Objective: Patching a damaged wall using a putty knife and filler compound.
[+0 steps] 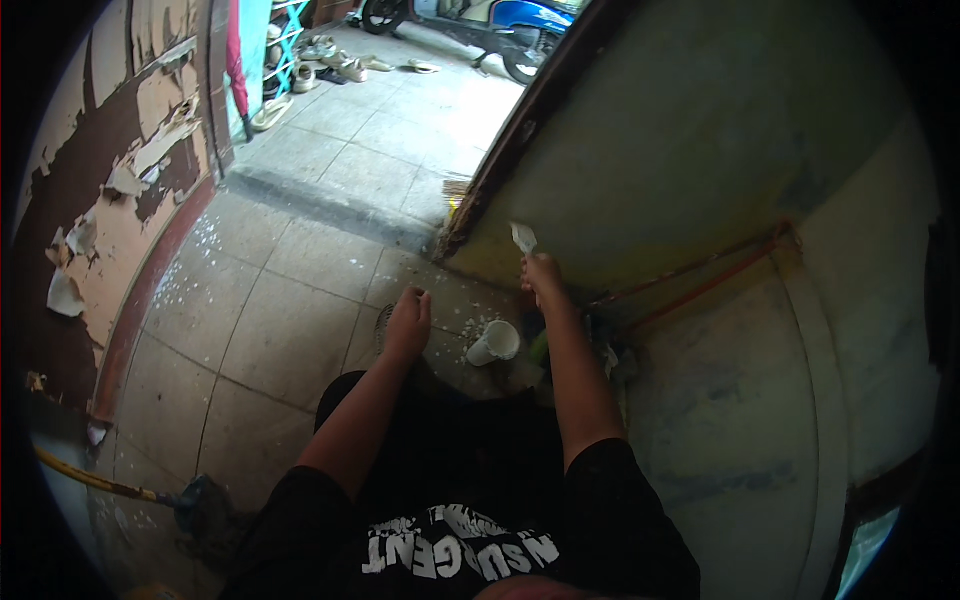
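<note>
"Tiled floor (pixel 290 265) runs from a peeling wall (pixel 120 185) on the left to a greenish wall (pixel 690 130) on the right, with a grey sill (pixel 320 207) crossing the doorway ahead. Where are the hands in all that?"

"The right hand (pixel 541 277) is out in front, close to the lower part of the greenish wall, its fingers wrapped around the handle of a white-headed tool (pixel 523 239). That head points up and away, near the dark edging (pixel 512 145). I can't tell whether it touches the wall."

"And the left?"

"The left hand (pixel 408 322) is over the tiles with its fingers curled in. Its palm is hidden, so I can't tell whether it grips anything. A dark round object (pixel 384 325) shows just beside it, partly covered."

"What about between the forearms?"

"A white container (pixel 494 343), its mouth in view, nearer the right arm, with pale flecks (pixel 477 325) scattered on the floor at its side."

"Which side gives more room to move?"

"The left: broad tiles stretch from that hand to the red-brown base strip (pixel 134 305). On the right, the wall crowds the hand. Past the sill sit shoes (pixel 340 65) and a blue motorbike (pixel 535 18)."
</note>
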Action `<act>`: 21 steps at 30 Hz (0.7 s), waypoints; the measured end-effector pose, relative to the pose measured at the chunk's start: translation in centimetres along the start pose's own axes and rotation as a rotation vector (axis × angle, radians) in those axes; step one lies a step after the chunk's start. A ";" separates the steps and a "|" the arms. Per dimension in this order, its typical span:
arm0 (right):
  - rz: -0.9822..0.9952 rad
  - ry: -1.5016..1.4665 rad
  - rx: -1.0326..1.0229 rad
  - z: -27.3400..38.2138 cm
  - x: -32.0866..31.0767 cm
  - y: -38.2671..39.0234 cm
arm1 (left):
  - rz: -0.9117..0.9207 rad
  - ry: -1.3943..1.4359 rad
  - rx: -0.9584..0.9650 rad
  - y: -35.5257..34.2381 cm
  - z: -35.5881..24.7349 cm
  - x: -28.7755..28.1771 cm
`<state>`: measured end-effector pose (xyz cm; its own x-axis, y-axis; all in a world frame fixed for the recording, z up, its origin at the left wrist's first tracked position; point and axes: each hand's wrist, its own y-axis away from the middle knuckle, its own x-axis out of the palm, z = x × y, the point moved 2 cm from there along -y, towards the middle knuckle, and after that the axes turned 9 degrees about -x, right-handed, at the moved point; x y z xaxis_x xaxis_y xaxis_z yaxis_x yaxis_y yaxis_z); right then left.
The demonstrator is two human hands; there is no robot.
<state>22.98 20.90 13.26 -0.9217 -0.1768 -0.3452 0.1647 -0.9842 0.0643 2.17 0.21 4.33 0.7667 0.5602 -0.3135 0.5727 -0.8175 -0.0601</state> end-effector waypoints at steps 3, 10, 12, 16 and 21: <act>-0.084 0.042 -0.188 6.5 -3.6 1.5 | 0.020 0.023 0.013 0.2 -0.9 0.5; -0.139 -0.231 -0.449 18.3 -6.1 6.6 | 0.007 0.034 0.025 -0.3 -1.1 0.2; -0.139 -0.442 -0.549 18.9 -4.8 7.0 | 0.002 0.025 0.011 0.0 -0.6 -0.2; -0.262 -0.078 -0.492 10.6 -1.5 1.4 | 0.008 0.026 0.017 0.0 -0.9 0.3; -0.318 0.395 -0.385 -4.6 0.9 -4.0 | 0.034 0.010 0.030 -0.1 -2.2 1.0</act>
<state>23.16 24.66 8.39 -0.7594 0.2092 -0.6161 0.0861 -0.9063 -0.4138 3.52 1.10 6.06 0.7888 0.5331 -0.3060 0.5373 -0.8398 -0.0778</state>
